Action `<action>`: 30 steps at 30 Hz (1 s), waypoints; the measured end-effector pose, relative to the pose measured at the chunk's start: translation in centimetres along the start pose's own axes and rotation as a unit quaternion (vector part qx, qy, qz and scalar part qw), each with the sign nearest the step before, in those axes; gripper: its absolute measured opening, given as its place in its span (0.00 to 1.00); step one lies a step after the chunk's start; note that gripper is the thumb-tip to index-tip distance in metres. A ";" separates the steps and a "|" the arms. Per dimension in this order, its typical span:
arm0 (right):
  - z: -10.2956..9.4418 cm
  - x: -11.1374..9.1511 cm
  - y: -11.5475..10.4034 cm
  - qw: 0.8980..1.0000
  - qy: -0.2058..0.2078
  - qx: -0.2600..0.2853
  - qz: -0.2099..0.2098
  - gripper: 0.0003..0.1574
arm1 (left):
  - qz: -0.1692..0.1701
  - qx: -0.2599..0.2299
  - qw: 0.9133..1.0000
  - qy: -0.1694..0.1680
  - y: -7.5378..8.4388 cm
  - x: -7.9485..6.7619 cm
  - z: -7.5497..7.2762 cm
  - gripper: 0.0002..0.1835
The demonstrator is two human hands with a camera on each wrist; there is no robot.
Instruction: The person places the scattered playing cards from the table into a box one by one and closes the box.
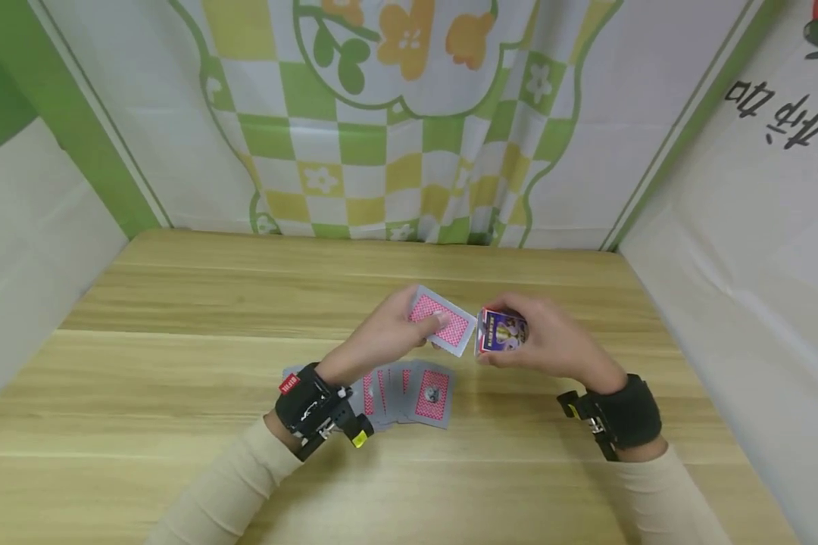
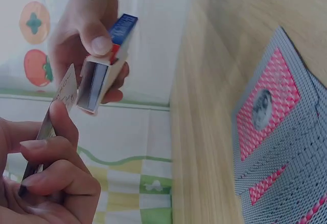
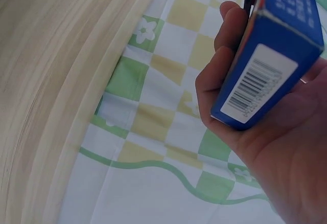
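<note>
My left hand (image 1: pixel 398 331) pinches a few playing cards (image 1: pixel 458 333) with a red checked back, thumb on top and fingers beneath. Their far corner points at the playing card box (image 1: pixel 506 331), which my right hand (image 1: pixel 552 337) grips by its sides. In the left wrist view the box's open end (image 2: pixel 94 86) faces the cards, and some cards show inside it. The right wrist view shows the blue bottom of the box (image 3: pixel 260 75) with a barcode label. Below my left hand, a fanned spread of cards (image 1: pixel 432 395) lies face down on the table, partly hidden by the left wrist.
The wooden table (image 1: pixel 177 295) ends at a green and yellow checked curtain (image 1: pixel 382 166) behind. White cloth walls stand at both sides, the right one (image 1: pixel 722 265) bearing black writing. Each wrist wears a black strap with a small camera.
</note>
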State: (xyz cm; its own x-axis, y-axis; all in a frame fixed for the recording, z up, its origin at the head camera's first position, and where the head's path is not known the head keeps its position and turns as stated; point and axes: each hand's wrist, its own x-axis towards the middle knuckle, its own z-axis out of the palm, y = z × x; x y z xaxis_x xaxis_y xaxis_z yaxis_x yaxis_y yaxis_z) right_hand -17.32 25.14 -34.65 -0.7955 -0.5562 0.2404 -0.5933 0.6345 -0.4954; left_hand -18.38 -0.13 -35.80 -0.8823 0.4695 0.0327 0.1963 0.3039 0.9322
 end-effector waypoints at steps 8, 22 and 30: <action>0.4 0.1 -0.5 1.000 -0.001 0.007 -0.012 0.37 | -0.007 -0.001 1.000 0.021 -0.2 -0.2 1.0 0.11; 1.6 0.5 -0.7 0.998 0.043 -0.006 -0.043 0.36 | -0.023 -0.013 0.998 0.064 0.1 -1.0 4.0 0.15; 0.8 0.3 -0.4 0.999 0.040 0.015 -0.009 0.37 | -0.029 -0.047 0.995 0.086 0.0 -0.7 1.7 0.12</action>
State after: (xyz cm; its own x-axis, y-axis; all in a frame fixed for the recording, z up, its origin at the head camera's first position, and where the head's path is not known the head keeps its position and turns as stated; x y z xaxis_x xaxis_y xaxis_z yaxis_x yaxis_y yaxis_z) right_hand -17.27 24.28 -35.05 -0.7928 -0.5219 0.3148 -0.6046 0.6079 -0.5147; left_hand -17.04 0.97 -36.46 -0.9529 0.3016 0.0313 0.1089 0.2440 0.9636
